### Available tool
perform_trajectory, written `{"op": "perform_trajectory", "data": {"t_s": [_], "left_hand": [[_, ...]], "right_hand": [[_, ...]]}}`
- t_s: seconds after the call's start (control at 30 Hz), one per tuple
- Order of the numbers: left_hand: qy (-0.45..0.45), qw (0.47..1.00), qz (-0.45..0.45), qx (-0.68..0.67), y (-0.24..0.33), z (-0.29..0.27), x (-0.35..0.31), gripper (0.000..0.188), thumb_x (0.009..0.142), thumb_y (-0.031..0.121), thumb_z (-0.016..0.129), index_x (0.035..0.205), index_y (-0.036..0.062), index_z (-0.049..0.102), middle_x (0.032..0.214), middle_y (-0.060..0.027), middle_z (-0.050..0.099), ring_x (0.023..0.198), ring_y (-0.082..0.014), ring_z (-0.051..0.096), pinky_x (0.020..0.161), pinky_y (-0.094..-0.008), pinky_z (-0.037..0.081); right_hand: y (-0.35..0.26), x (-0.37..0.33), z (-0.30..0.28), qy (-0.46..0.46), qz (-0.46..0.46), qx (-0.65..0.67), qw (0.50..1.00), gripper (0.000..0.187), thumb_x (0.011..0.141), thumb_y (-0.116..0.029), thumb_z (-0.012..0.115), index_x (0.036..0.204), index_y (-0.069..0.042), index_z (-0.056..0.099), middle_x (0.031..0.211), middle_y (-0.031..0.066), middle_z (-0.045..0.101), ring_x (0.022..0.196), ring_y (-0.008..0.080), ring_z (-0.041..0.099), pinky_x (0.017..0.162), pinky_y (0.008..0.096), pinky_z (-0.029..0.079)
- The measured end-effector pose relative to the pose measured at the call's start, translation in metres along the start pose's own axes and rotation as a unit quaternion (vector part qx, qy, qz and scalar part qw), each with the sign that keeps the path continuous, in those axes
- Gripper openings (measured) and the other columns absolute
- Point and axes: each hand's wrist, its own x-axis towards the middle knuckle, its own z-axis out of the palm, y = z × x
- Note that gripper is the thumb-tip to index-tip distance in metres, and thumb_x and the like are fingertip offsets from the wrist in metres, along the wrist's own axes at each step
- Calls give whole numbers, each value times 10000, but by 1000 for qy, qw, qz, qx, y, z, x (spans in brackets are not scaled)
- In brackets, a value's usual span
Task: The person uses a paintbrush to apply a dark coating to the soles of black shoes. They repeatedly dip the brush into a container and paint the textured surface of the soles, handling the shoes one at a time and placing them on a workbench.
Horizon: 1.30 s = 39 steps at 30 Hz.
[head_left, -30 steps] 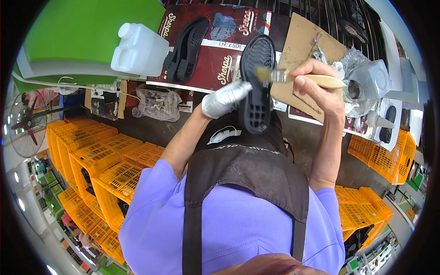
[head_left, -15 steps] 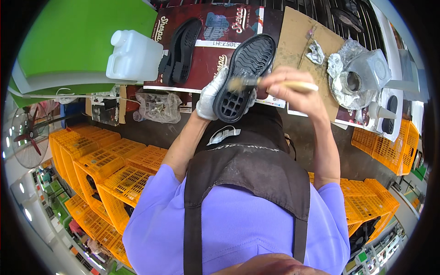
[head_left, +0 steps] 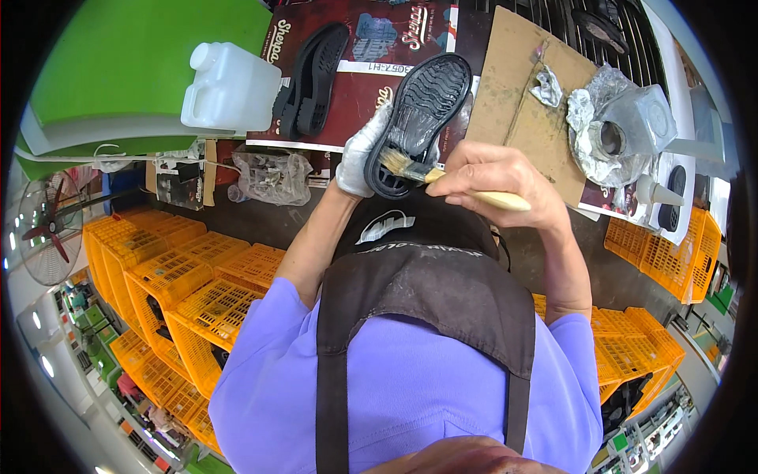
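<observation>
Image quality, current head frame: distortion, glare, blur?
Head view: strong fisheye bowing toward the rim, corners black; head view: sheen on the black shoe sole, bright glints on the crumpled foil; head view: paintbrush fairly sharp, lower-left rim detail small and soft.
</observation>
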Motion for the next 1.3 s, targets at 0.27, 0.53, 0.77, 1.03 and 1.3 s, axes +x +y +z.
{"op": "perform_trajectory", "data": {"t_s": [0.27,0.53,0.77,1.03,1.3], "left_hand": [[39,997,-65,0,-2,21,-8,658,906,530,298,1224,-30,430,936,-259,582,722,-298,625,557,-359,540],[8,986,27,162,-4,6,-5,463,969,365,273,1273,41,403,1089,-119,569,913,-192,589,820,-327,488],[37,992,35,118,2,4,-1,433,973,350,289,1259,54,426,1090,-70,572,927,-159,580,828,-307,479],[18,981,68,182,14,2,3,518,963,416,242,1250,34,443,1064,-104,591,926,-184,586,845,-318,467],[38,901,139,410,12,17,-1,432,962,304,309,1221,-16,440,1046,-85,580,931,-135,560,853,-270,437]], "right_hand": [[33,3,-35,139,24,-265,954,212,748,8,630,953,-45,639,794,92,594,710,220,614,624,306,487],[6,11,6,212,110,-124,963,131,773,-56,634,894,-8,649,793,148,649,700,253,641,633,319,500],[6,15,3,219,-5,-194,956,166,734,-1,649,896,-27,621,714,104,601,615,235,602,535,310,483],[-18,13,13,44,107,81,990,135,777,-67,640,895,-5,656,700,83,630,609,159,613,536,266,491],[5,54,-32,101,319,55,941,222,780,-230,594,819,-22,660,529,16,547,465,63,512,428,198,398]]}}
